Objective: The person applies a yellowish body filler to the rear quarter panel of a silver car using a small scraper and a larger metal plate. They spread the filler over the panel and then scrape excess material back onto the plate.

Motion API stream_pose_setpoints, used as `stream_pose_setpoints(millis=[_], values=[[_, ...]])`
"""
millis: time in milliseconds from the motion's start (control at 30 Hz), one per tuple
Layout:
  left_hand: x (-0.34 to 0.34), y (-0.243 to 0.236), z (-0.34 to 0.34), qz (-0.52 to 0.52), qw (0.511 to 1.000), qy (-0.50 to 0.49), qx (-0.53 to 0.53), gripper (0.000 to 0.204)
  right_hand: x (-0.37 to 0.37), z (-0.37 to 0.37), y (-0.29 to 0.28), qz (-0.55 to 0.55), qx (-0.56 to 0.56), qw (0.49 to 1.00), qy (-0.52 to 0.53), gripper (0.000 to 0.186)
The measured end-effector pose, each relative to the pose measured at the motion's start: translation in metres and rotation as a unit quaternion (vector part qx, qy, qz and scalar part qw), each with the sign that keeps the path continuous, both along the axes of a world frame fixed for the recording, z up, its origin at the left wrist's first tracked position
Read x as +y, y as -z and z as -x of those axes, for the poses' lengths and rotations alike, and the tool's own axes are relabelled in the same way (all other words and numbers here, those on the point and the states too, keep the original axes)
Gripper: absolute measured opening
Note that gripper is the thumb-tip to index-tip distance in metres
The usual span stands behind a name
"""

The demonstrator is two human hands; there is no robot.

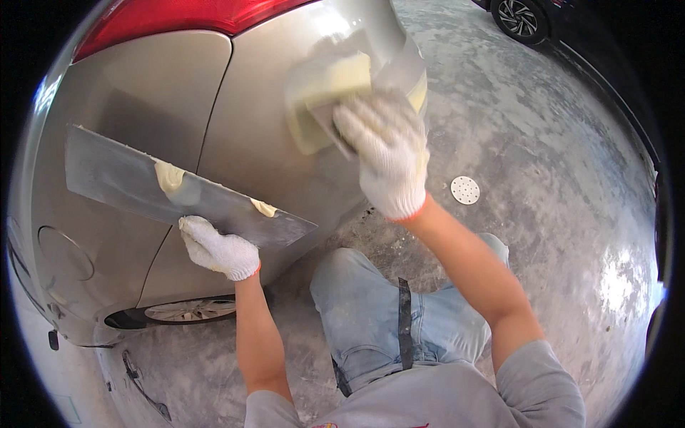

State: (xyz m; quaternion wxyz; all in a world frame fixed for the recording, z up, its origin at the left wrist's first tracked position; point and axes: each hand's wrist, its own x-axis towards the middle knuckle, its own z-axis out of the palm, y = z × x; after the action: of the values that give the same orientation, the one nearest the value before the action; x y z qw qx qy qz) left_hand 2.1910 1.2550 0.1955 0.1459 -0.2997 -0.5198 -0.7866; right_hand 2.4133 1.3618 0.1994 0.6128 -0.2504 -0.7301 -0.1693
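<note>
In my gloved left hand (220, 250), I hold a wide, flat metal mixing plate (118, 170) by its near edge. Cream-coloured body filler (170, 177) sits on the plate as a lump near the middle, with a smaller dab toward the right end. My right hand (387, 153), also in a white knit glove and slightly blurred, grips a putty spreader (332, 128) against the car's beige rear bumper (260, 107). Around the spreader's blade lies a pale yellow filler patch (342, 75). The right fingertips are partly smeared by motion.
Above the bumper is a red tail light (185, 16). The car's wheel (193, 310) shows at lower left, near a dark cable (146, 389) on the floor. A white perforated disc (466, 190) lies on the concrete right of my arm. A dark car (585, 43) stands at far right.
</note>
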Motion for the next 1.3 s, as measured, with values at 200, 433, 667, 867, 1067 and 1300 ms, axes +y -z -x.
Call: stream_pose_setpoints(millis=[200,433,667,867,1067,1300], values=[[-0.003,0.006,0.006,-0.003,0.999,0.007,0.043,0.045,0.035,0.028,-0.038,-0.088,0.049,0.995,-0.009,0.038],[-0.002,0.014,0.012,-0.001,0.999,-0.001,0.044,0.044,0.008,0.033,0.013,-0.011,-0.041,0.998,-0.035,0.038],[-0.002,0.004,0.006,0.009,0.999,0.004,0.037,0.046,-0.018,0.008,0.046,0.023,-0.129,0.991,-0.015,0.038],[0.0,-0.003,0.0,-0.004,1.0,0.023,-0.018,0.047,0.01,-0.011,-0.016,0.021,0.008,1.0,-0.013,0.033],[-0.003,-0.004,0.001,0.007,1.0,0.025,0.006,0.047,0.046,0.02,-0.039,-0.089,0.061,0.993,-0.041,0.034],[-0.002,-0.001,0.001,-0.001,1.0,0.017,0.023,0.045,0.016,0.022,0.027,-0.004,-0.081,0.996,-0.023,0.039]])
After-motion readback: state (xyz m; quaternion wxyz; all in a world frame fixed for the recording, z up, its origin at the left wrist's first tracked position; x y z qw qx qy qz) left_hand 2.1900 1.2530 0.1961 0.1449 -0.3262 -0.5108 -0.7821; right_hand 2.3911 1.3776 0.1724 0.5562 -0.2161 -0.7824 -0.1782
